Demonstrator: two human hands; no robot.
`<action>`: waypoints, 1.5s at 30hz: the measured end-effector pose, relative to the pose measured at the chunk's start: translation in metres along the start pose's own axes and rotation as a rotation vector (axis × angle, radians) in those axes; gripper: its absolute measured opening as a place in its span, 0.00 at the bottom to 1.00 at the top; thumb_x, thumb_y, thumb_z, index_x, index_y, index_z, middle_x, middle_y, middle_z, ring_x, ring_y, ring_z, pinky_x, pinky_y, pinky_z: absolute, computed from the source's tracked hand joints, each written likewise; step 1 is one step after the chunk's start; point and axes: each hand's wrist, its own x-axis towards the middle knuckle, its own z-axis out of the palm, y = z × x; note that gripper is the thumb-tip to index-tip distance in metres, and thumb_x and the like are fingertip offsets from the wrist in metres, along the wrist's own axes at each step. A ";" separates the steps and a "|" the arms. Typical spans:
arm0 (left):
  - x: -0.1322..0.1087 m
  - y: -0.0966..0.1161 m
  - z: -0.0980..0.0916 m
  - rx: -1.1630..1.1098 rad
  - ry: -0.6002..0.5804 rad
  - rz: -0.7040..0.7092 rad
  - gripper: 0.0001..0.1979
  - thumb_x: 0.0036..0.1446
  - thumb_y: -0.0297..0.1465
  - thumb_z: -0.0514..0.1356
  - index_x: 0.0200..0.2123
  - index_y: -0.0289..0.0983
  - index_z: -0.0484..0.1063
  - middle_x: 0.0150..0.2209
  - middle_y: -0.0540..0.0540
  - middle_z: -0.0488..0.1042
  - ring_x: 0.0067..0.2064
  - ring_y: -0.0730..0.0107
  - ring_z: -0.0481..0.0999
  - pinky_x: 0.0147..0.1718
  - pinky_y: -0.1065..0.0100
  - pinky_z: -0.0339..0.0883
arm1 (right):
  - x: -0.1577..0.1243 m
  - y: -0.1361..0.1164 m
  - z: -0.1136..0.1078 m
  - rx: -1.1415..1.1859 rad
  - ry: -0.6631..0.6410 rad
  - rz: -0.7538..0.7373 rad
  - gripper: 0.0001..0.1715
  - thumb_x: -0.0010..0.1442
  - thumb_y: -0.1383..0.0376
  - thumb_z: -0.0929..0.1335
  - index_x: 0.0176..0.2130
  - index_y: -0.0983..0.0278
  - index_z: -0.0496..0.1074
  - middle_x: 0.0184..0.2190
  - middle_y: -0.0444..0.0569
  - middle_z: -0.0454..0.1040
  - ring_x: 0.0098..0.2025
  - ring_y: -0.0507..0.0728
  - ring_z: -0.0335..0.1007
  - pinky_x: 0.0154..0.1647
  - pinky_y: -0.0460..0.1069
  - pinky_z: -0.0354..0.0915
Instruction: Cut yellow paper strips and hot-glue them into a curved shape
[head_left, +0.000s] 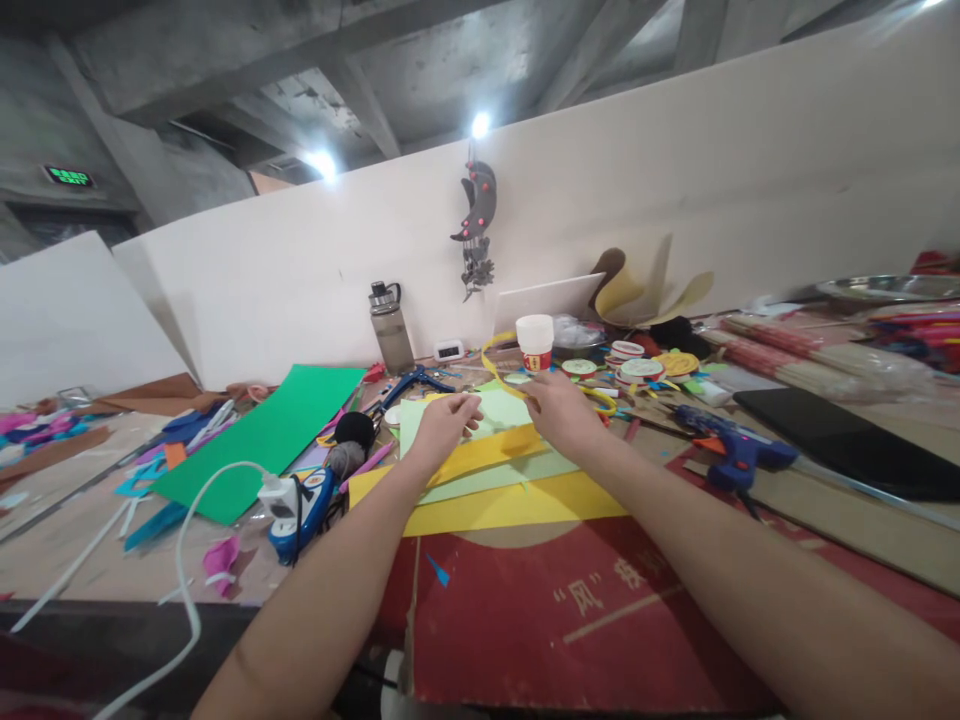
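Observation:
My left hand point(444, 425) hovers over stacked yellow and pale green paper sheets point(495, 490), its fingers curled in a loose pinch; what it holds is too small to make out. My right hand point(559, 408) pinches one end of a thin yellow paper strip point(496, 362) that loops up and back toward a white paper cup point(535, 343). Both hands are close together above the sheets, which lie on a red cardboard mat point(585, 620).
A green sheet point(262, 440) lies left. A blue glue gun point(735, 450) sits right, another glue gun with white cable point(296, 505) left. A water bottle point(390, 325), blue pliers point(412, 383), tape rolls point(637, 368), a black tablet point(847, 435) and paper scraps crowd the table.

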 end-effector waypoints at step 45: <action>-0.016 0.029 0.019 -0.307 -0.216 -0.131 0.16 0.54 0.40 0.58 0.32 0.31 0.73 0.22 0.43 0.77 0.22 0.69 0.75 0.27 0.69 0.67 | -0.010 -0.031 -0.014 0.717 0.278 0.097 0.03 0.52 0.64 0.66 0.28 0.62 0.67 0.25 0.44 0.69 0.28 0.53 0.64 0.30 0.48 0.60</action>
